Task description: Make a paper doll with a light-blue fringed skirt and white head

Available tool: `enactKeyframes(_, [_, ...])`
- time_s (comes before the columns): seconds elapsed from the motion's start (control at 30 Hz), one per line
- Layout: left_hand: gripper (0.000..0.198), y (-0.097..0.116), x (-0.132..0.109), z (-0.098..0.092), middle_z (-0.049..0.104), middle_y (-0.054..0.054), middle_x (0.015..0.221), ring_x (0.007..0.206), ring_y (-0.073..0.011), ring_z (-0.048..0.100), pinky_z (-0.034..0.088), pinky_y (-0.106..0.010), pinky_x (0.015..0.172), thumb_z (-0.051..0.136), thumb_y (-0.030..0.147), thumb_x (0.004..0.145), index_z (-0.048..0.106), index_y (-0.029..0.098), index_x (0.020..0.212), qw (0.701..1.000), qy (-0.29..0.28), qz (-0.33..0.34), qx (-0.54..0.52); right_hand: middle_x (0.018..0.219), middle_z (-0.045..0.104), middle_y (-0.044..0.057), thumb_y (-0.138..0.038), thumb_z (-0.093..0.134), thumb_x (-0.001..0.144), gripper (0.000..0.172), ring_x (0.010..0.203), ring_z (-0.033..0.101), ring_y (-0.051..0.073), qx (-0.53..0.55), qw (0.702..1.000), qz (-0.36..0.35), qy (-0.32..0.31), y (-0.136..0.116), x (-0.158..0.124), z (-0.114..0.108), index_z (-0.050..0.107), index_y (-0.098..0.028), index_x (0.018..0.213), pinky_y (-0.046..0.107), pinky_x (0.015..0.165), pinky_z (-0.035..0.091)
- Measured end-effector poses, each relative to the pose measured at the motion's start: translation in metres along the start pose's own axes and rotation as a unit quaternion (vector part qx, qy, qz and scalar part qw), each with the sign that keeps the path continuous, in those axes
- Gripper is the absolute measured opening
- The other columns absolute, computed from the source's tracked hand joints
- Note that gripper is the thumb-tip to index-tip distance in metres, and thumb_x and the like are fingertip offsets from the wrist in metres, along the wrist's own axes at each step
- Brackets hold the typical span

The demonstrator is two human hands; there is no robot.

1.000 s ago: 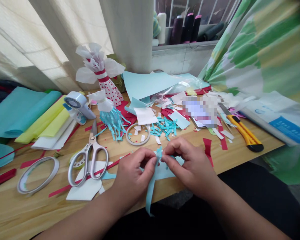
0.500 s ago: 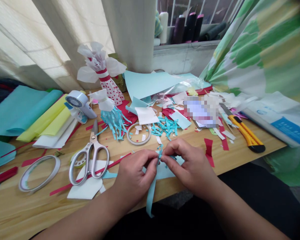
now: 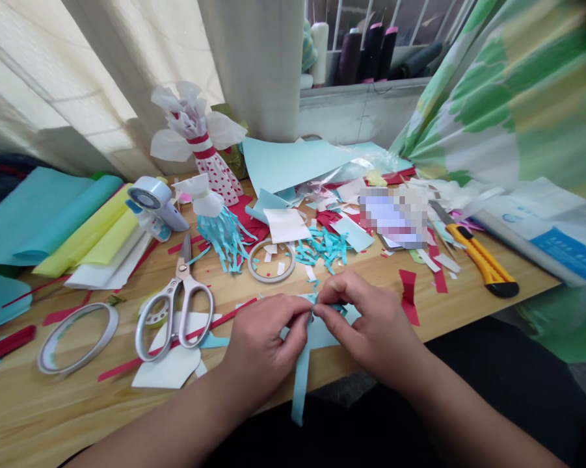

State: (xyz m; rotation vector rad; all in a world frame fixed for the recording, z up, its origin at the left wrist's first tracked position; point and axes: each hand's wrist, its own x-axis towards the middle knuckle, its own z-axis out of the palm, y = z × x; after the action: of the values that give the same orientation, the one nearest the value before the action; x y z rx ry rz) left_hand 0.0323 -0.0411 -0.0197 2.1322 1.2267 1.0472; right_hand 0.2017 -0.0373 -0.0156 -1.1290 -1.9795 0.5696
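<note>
Between my two hands, near the front edge of the table, is a light blue paper strip [image 3: 300,383] whose long end hangs down past the edge. My left hand [image 3: 270,338] pinches it with thumb and forefinger. Thumb and fingertips of my right hand [image 3: 358,312] are closed on the strip's upper part, almost touching the left fingertips. The exact fold or twist between the fingers is hidden. Under the hands lies a light blue paper sheet [image 3: 324,337]. Just beyond sits a heap of curled blue paper shreds [image 3: 324,247].
Scissors [image 3: 175,299] and a tape roll [image 3: 78,339] lie left; another tape roll [image 3: 272,261] lies ahead. A yellow utility knife [image 3: 482,253] rests right. Behind stand a dotted paper figure [image 3: 214,169] and a blue-fringed one [image 3: 219,227]. A small fan [image 3: 156,198] stands near rolled paper [image 3: 78,227].
The hanging end of the blue strip has swung slightly right and hangs straighter. Both hands keep their pinch, with the fingertips shifted only a little.
</note>
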Motion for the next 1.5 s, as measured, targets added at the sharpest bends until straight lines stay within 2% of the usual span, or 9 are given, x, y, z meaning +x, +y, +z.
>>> enactKeyframes(0.13, [0.012, 0.0, -0.002, -0.002, 0.071, -0.003, 0.075, 0.065, -0.0138, 0.063, 0.045, -0.023, 0.063, 0.057, 0.016, 0.08, 0.068, 0.018, 0.082, 0.999, -0.011, -0.034, -0.019, 0.069, 0.056, -0.001, -0.017, 0.059, 0.081, 0.011, 0.062, 0.054, 0.011, -0.013, 1.0, 0.011, 0.005, 0.0, 0.0, -0.002, 0.049, -0.02, 0.081, 0.022, 0.056, 0.041])
enactKeyframes(0.23, [0.011, 0.0, -0.003, -0.005, 0.069, -0.002, 0.075, 0.066, -0.014, 0.063, 0.046, -0.024, 0.064, 0.056, 0.022, 0.082, 0.067, 0.019, 0.083, 0.984, -0.04, -0.111, -0.131, 0.067, 0.056, -0.003, -0.019, 0.061, 0.08, 0.013, 0.06, 0.053, 0.01, 0.006, 1.0, 0.03, -0.005, 0.001, 0.001, -0.004, 0.049, -0.02, 0.08, 0.021, 0.054, 0.041])
enactKeyframes(0.43, [0.016, -0.001, -0.001, -0.003, 0.065, 0.0, 0.068, 0.065, -0.0129, 0.058, 0.045, -0.024, 0.062, 0.059, 0.033, 0.082, 0.063, 0.018, 0.077, 0.896, -0.081, -0.23, -0.371, 0.068, 0.055, -0.003, -0.019, 0.064, 0.079, 0.016, 0.059, 0.052, 0.009, 0.047, 0.997, 0.057, -0.002, 0.001, 0.001, -0.003, 0.048, -0.021, 0.08, 0.019, 0.053, 0.041])
enactKeyframes(0.7, [0.017, -0.004, 0.003, 0.002, 0.064, 0.001, 0.059, 0.053, -0.0086, 0.053, 0.039, -0.02, 0.053, 0.061, 0.03, 0.08, 0.057, 0.016, 0.072, 0.828, -0.091, -0.333, -0.442, 0.069, 0.056, -0.004, -0.019, 0.066, 0.077, 0.017, 0.061, 0.054, 0.009, 0.048, 0.996, 0.07, -0.011, 0.003, 0.001, 0.001, 0.049, -0.02, 0.079, 0.019, 0.055, 0.041])
enactKeyframes(1.0, [0.017, -0.002, 0.005, -0.001, 0.066, 0.001, 0.061, 0.059, -0.0099, 0.058, 0.043, -0.022, 0.06, 0.058, 0.029, 0.082, 0.055, 0.016, 0.072, 0.873, -0.062, -0.322, -0.361, 0.068, 0.06, -0.003, -0.018, 0.056, 0.084, 0.006, 0.061, 0.059, 0.009, 0.109, 0.988, 0.104, -0.034, 0.01, 0.002, -0.003, 0.051, -0.02, 0.084, 0.02, 0.058, 0.044])
enactKeyframes(1.13, [0.017, -0.003, 0.004, -0.001, 0.065, 0.002, 0.06, 0.058, -0.0101, 0.058, 0.043, -0.022, 0.059, 0.057, 0.029, 0.082, 0.054, 0.017, 0.072, 0.877, -0.059, -0.325, -0.35, 0.079, 0.062, -0.002, -0.019, 0.06, 0.082, 0.01, 0.071, 0.061, 0.011, 0.064, 0.994, 0.086, -0.005, 0.02, 0.002, -0.011, 0.054, -0.021, 0.09, 0.021, 0.064, 0.046])
enactKeyframes(1.3, [0.018, -0.004, 0.004, -0.003, 0.064, 0.002, 0.062, 0.059, -0.0106, 0.057, 0.043, -0.023, 0.061, 0.056, 0.031, 0.083, 0.055, 0.017, 0.072, 0.898, -0.052, -0.305, -0.312, 0.084, 0.065, 0.0, -0.022, 0.06, 0.083, 0.006, 0.08, 0.061, 0.014, 0.018, 0.997, 0.06, -0.043, 0.027, 0.005, -0.024, 0.06, -0.021, 0.088, 0.024, 0.071, 0.046])
enactKeyframes(1.43, [0.018, -0.002, 0.004, -0.004, 0.062, 0.002, 0.06, 0.057, -0.01, 0.053, 0.041, -0.023, 0.058, 0.056, 0.031, 0.083, 0.055, 0.018, 0.07, 0.917, -0.059, -0.29, -0.269, 0.106, 0.065, 0.003, -0.026, 0.057, 0.086, 0.017, 0.104, 0.057, 0.016, 0.109, 0.991, 0.059, -0.059, 0.023, 0.006, -0.022, 0.063, -0.022, 0.101, 0.027, 0.091, 0.042])
enactKeyframes(1.5, [0.019, -0.002, 0.004, -0.004, 0.061, 0.002, 0.06, 0.056, -0.0096, 0.05, 0.039, -0.023, 0.056, 0.056, 0.032, 0.083, 0.056, 0.018, 0.07, 0.925, -0.065, -0.276, -0.252, 0.11, 0.064, 0.002, -0.027, 0.057, 0.086, 0.021, 0.107, 0.056, 0.016, 0.167, 0.979, 0.071, -0.088, 0.019, 0.006, -0.017, 0.062, -0.022, 0.105, 0.028, 0.094, 0.041])
